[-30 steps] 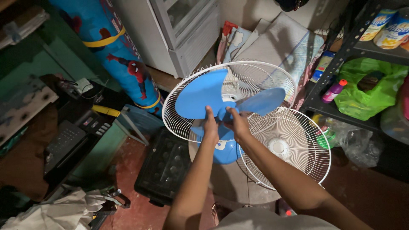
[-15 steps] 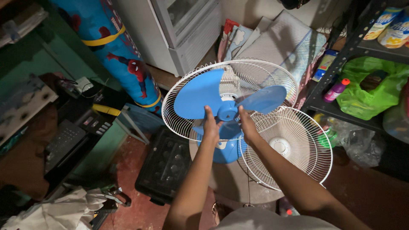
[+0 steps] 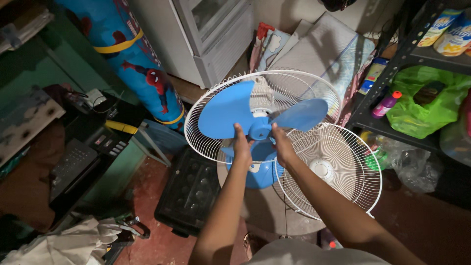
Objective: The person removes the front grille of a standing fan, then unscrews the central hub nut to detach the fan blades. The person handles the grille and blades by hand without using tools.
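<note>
A blue three-bladed fan blade (image 3: 226, 109) sits at the middle of the white rear wire guard (image 3: 212, 145) of a stand fan with a blue motor housing (image 3: 255, 172). My left hand (image 3: 241, 146) grips the blade from below, left of the hub (image 3: 260, 129). My right hand (image 3: 281, 144) holds it just right of the hub. The white front guard (image 3: 338, 167) leans beside the fan, to the right and slightly lower.
A black plastic crate (image 3: 189, 191) lies on the red floor under the fan. A rolled printed blue mat (image 3: 137, 64) stands at left by a white cabinet (image 3: 206, 34). A dark shelf rack (image 3: 392, 73) with a green bag and bottles is at right. Folded bedding leans behind.
The blade has turned a little and sits nearer the rear guard's centre. Both hands stayed on it, with my right hand shifting slightly to the right of the hub.
</note>
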